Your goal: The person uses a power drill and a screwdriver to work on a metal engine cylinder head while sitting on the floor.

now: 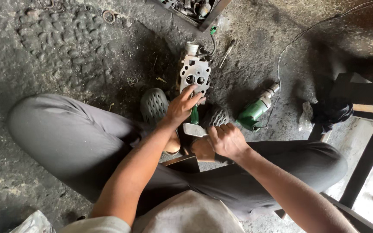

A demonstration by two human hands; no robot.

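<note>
My right hand (226, 140) is closed around a flat grey metal piece (194, 129), which juts out to the left just short of the engine part (194, 77). My left hand (182, 107) is half open, fingers spread narrow, its fingertips touching the near edge of that engine part; a green handle (194, 114) shows under the palm, though I cannot tell whether I grip it. The engine part lies on the floor (65, 56) between my two perforated grey sandals (154, 105), a pale metal block with two round holes facing up.

Right of the engine part lies a green power drill (255, 110), its thin cable (290, 45) running away across the floor. Further right, a black cloth (331, 111) hangs on a dark frame, a crumpled clear bag (306, 116) beside it. Beyond the engine part lie a screwdriver (227, 52) and a box of tools (193, 11). A metal ring (108, 17) lies far to its left.
</note>
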